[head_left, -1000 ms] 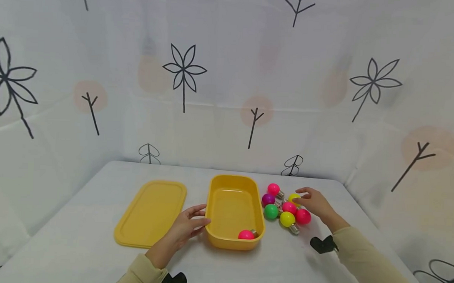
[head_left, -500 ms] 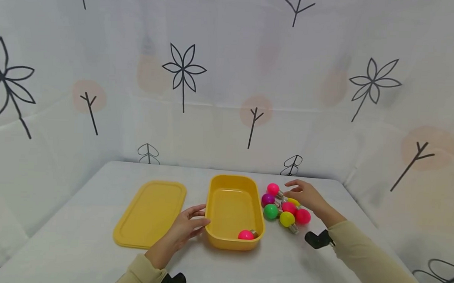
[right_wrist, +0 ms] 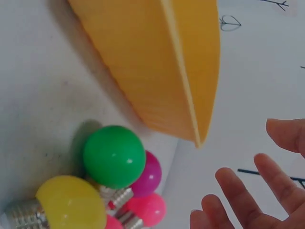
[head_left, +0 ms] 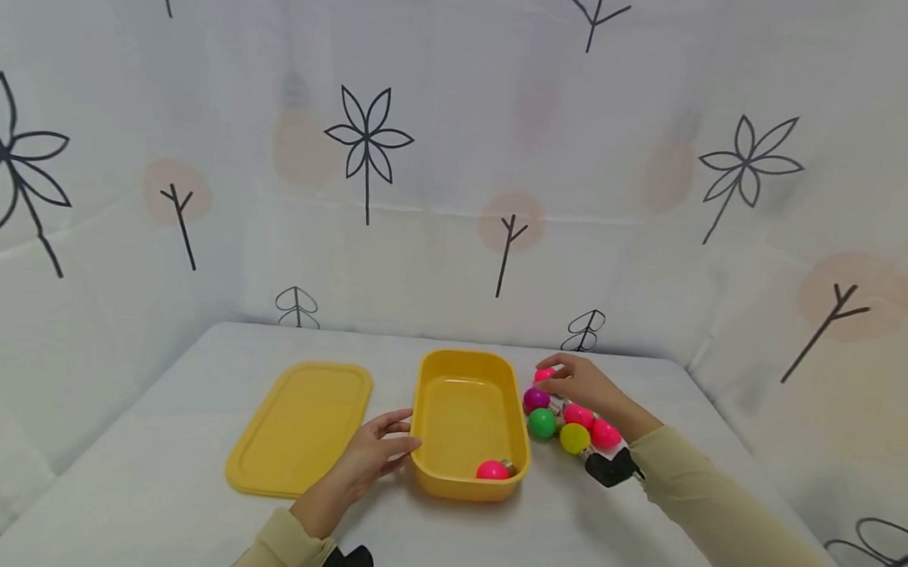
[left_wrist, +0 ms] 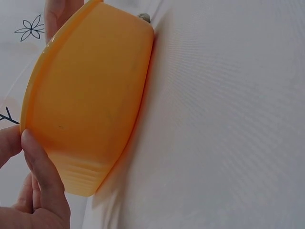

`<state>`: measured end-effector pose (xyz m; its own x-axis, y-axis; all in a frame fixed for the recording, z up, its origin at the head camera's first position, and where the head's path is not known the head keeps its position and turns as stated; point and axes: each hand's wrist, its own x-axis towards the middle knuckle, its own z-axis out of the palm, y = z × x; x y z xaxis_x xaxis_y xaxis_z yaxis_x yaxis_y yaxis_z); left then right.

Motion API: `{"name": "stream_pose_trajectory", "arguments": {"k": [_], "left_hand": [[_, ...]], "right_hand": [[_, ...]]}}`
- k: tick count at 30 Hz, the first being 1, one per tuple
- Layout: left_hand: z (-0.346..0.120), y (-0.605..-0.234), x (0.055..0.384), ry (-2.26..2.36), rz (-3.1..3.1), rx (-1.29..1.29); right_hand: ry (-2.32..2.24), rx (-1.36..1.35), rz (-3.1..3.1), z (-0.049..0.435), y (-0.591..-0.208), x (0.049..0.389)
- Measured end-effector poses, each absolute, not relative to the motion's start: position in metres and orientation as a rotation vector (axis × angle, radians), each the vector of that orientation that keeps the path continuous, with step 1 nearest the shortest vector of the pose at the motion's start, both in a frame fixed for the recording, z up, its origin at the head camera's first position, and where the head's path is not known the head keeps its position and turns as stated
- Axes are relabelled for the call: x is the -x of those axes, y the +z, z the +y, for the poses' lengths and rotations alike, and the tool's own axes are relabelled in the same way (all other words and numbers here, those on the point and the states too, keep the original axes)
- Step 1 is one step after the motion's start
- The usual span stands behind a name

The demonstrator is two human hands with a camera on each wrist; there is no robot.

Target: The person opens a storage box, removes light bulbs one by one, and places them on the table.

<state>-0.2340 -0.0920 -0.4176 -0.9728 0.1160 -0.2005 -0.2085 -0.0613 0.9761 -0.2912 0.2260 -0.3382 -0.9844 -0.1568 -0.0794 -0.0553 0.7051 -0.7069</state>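
My left hand [head_left: 376,456] pinches the left rim of a yellow plastic box [head_left: 420,482] between thumb and finger. In the left wrist view the thumb [left_wrist: 43,167] lies against the box's outer side. A pink light bulb [head_left: 492,470] lies in the box's near right corner. My right hand [head_left: 589,384], fingers apart and holding nothing, hovers over the back of a bulb pile, partly covering a pink bulb [head_left: 544,375]. Beside it are a purple bulb [head_left: 536,399], a green bulb [head_left: 542,423], a yellow bulb [head_left: 574,439] and more pink bulbs [head_left: 606,434]. Another yellow bulb is hidden.
A flat yellow lid [head_left: 299,428] lies on the white table [head_left: 452,542] left of the box. Behind the table hangs a white curtain [head_left: 444,150] with plant drawings. Each wrist wears a black camera, the right one [head_left: 613,468] close to the near bulbs.
My right hand has moved left from above the far yellow bulb to the pink bulb at the back. The left hand, the box and the bulbs have stayed in place.
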Motion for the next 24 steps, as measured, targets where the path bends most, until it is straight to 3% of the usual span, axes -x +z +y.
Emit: {"name": "stream_pose_trajectory", "arguments": {"k": [24], "left_hand": [[-0.089, -0.419, 0.235, 2.143, 2.01, 0.094]], "right_hand": [[-0.958, 0.52, 2.579, 0.172, -0.327, 0.3]]}}
